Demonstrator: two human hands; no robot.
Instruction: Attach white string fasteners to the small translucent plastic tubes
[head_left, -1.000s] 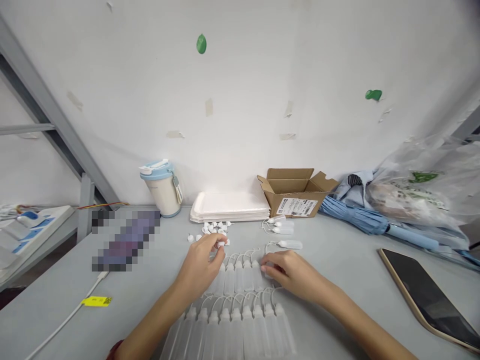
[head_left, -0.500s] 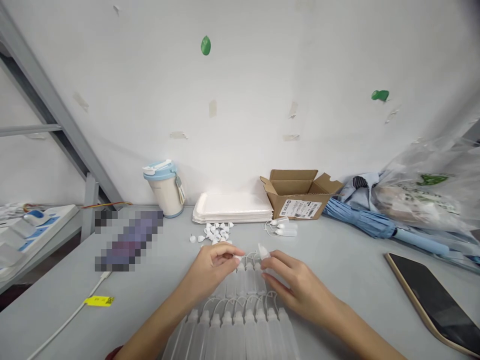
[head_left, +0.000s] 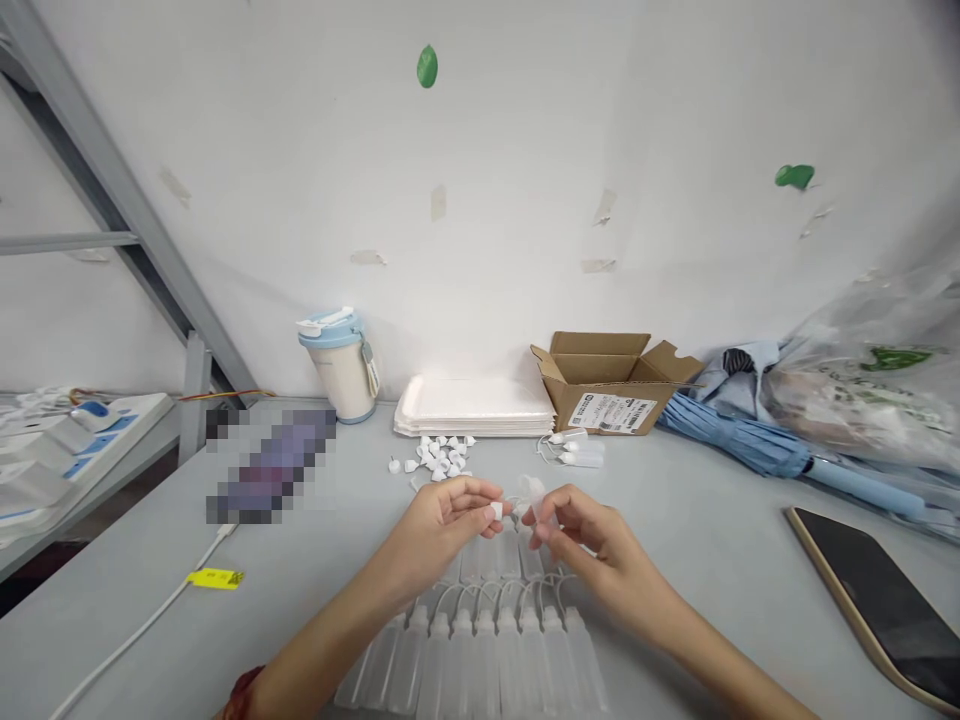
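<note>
My left hand [head_left: 461, 515] pinches a small white cap [head_left: 496, 510] between thumb and fingertips. Close by on the right, my right hand [head_left: 585, 535] has its fingers closed on a translucent plastic piece [head_left: 533, 490]; the fingers cover part of it, and whether it is a bottle's top cannot be made out. Below both hands, translucent squeeze bottles [head_left: 465, 660] lie side by side in a front row, with thin looped straps at their necks. Another row of bottles [head_left: 480, 560] lies behind, partly covered by my hands. Loose white caps [head_left: 442, 455] are heaped beyond my left hand.
Behind the caps are a stack of white trays [head_left: 472, 410] and an open cardboard box [head_left: 615, 400], with several small bottles [head_left: 581, 455] before it. A tumbler [head_left: 341, 370] stands left. On the right are a blue umbrella [head_left: 742, 440] and a phone [head_left: 885, 600].
The white cap in my left hand now shows more plainly. My right hand has turned the translucent piece, which pointed up as a cone before. The camera view has shifted slightly.
</note>
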